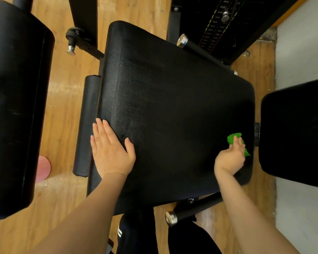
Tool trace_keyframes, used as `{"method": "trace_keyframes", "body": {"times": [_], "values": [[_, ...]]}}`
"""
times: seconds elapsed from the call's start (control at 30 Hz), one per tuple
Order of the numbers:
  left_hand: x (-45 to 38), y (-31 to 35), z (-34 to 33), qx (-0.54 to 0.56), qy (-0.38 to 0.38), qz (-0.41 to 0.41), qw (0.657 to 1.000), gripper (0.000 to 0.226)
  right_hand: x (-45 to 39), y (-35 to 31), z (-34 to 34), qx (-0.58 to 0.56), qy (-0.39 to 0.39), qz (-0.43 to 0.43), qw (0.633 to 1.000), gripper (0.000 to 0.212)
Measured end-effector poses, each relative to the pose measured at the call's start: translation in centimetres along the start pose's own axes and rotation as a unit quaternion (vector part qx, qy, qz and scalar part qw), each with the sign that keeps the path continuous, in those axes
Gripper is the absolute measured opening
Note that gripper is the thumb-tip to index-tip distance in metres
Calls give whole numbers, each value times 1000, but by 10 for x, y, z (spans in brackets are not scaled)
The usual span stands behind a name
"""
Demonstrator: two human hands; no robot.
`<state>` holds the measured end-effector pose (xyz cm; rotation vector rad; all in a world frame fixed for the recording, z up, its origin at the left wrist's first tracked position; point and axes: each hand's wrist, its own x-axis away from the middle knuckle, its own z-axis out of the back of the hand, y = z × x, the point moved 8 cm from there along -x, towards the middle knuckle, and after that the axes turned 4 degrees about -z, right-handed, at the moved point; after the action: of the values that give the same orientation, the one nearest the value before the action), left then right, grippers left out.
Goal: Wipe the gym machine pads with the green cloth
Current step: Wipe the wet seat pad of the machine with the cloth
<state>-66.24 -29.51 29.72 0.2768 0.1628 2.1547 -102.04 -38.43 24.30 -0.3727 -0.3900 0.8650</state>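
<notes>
Right now we are bunching the green cloth (pixel 235 139) in our right hand (pixel 230 157) near the seat pad's (pixel 173 107) right edge, left hand (pixel 110 153) lying flat on it; we are probably risking missed strips, since the wad is small.

Both forearms are bare from wrist to the picture's lower edge; no sleeve, watch or ring shows. The left hand (pixel 111 154) has short, plain nails. The right hand (pixel 230 156) shows no jewellery either. At six o'clock, dark trousers (pixel 136 233) appear, with short white stripes (pixel 119 232) on the side toward seven o'clock. Footwear cannot be made out.
</notes>
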Motion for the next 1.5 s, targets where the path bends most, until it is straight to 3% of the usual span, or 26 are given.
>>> {"method": "trace_keyframes", "body": {"times": [0.37, 0.67, 0.83, 0.97, 1.03, 1.3, 1.5], "values": [[-1, 4, 4, 25, -51, -2, 998, 74, 106, -104, -37, 34, -102, 72, 992, 52], [14, -14, 12, 51, -93, -37, 994, 76, 164, -191, -55, 89, -168, 274, 943, 59], [46, -33, 9, 75, -91, 8, 993, 76, 206, -244, -71, 78, -221, 407, 883, 57], [64, -39, 6, 93, -103, 48, 989, 79, 256, -269, -83, 105, -238, 569, 780, 47], [67, -40, 5, 83, -102, 41, 990, 79, 269, -261, -87, 106, -240, 613, 746, 45], [68, -41, 2, 60, -60, 42, 995, 77, 218, -198, -59, -4, -223, 566, 794, 53], [69, -43, 0, 48, -37, 40, 997, 80, 149, -135, -37, 21, -207, 491, 846, 54]]}}
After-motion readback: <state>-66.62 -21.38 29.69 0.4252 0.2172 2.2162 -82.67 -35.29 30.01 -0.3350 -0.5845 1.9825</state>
